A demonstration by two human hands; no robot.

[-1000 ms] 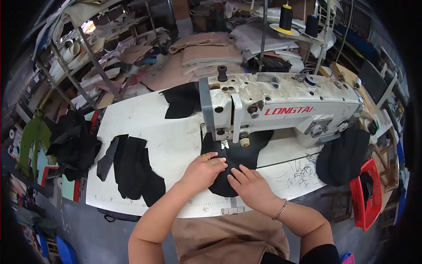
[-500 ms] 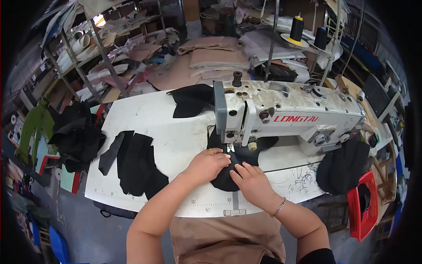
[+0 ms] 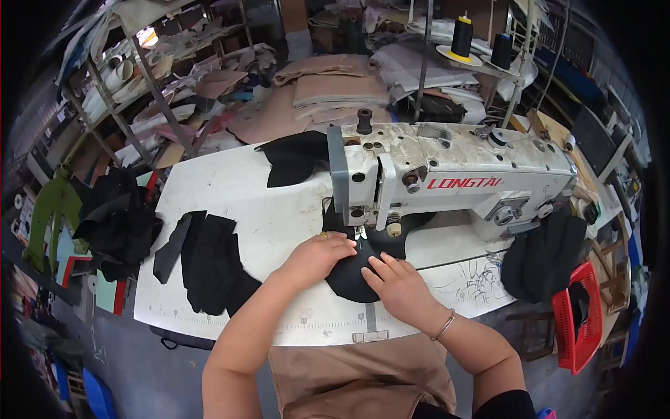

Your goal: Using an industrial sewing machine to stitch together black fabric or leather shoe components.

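Note:
A black fabric piece (image 3: 350, 282) lies on the white bed of a sewing machine (image 3: 447, 164), its far part running under the presser foot (image 3: 361, 233). My left hand (image 3: 315, 260) rests on the piece's left edge, fingertips just left of and nearer than the foot. My right hand (image 3: 399, 281) lies on its right side with fingers extended and slightly spread. Neither hand grasps anything; both press the fabric from above. The underside of the cloth is hidden.
Black cut pieces (image 3: 213, 262) lie left on the table, another black piece (image 3: 296, 159) behind. A black fabric heap (image 3: 118, 220) sits far left. More black pieces (image 3: 544, 258) hang at the right edge, above a red basket (image 3: 578, 325). Thread cones (image 3: 462, 36) stand at the back.
The view has shifted slightly, so the machine and table appear a little farther left. Both hands stay on the fabric in nearly the same places beside the presser foot.

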